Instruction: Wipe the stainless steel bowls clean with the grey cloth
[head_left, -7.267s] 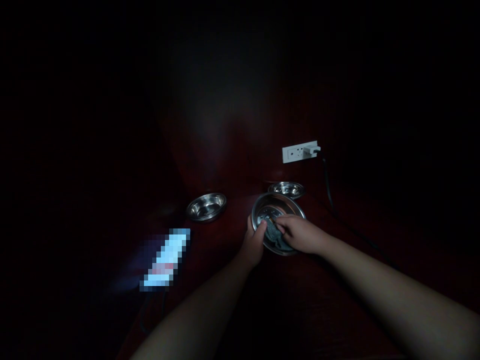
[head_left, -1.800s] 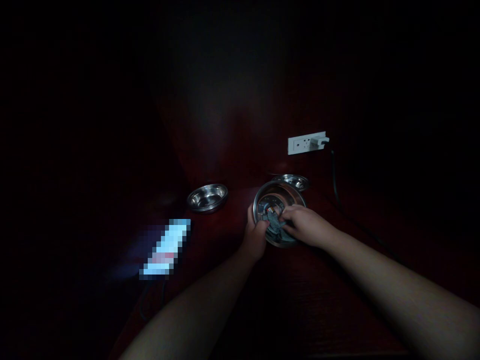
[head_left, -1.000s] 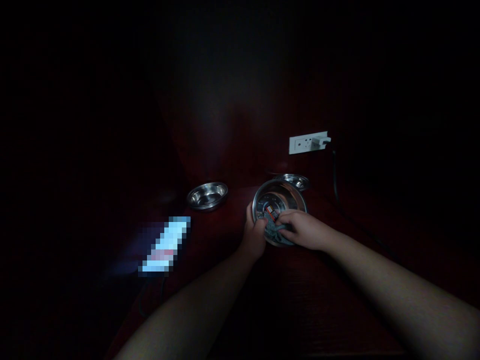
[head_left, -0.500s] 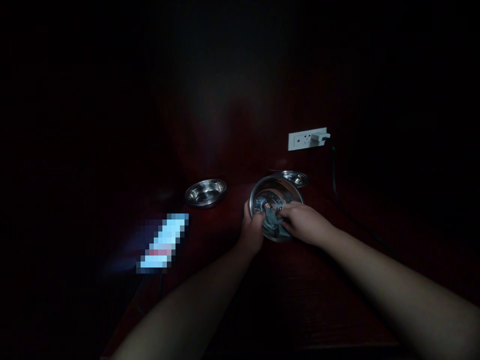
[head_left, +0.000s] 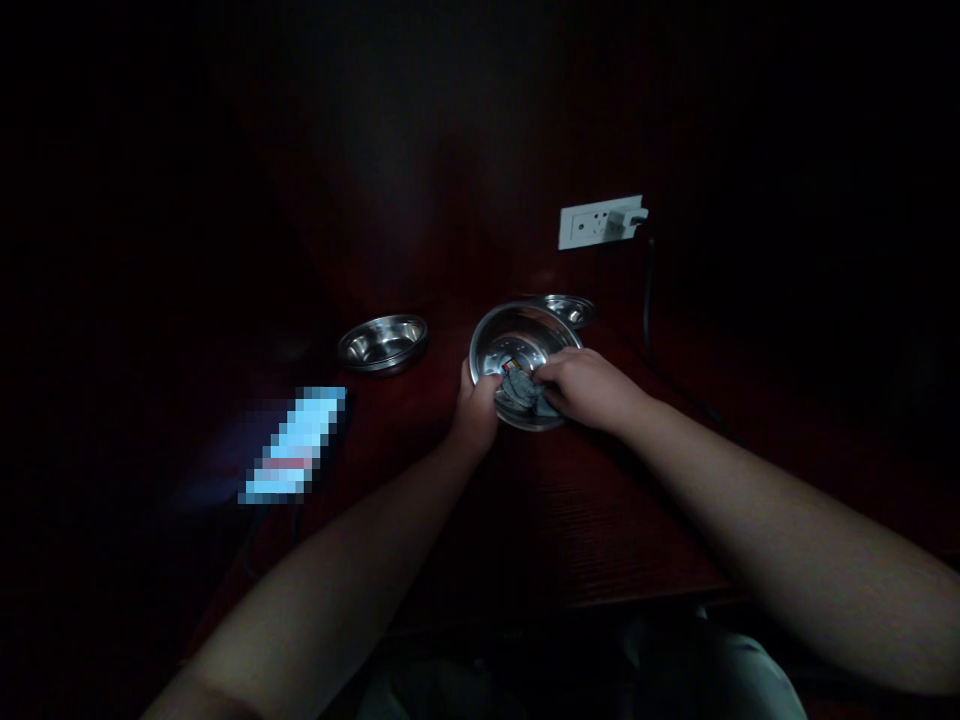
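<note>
A shiny steel bowl is tilted toward me over the dark red table. My left hand grips its left rim, thumb inside and fingers behind the wall. Inside the bowl is a crumpled grey-green cloth, with a small red and yellow label showing at its upper end. My right hand reaches over the right rim, its fingers closed on the cloth. Part of the cloth and the right fingertips are hidden.
Left of the bowl stands another steel bowl; a shallow steel dish sits behind. A lit, pixelated screen lies at left. The wall socket holds a plug with a hanging cord. The table's front edge is near me.
The view has tilted down, so everything sits higher in the picture and the table's front edge shows. The cloth has shifted under my right hand; my left hand keeps its grip on the bowl.
</note>
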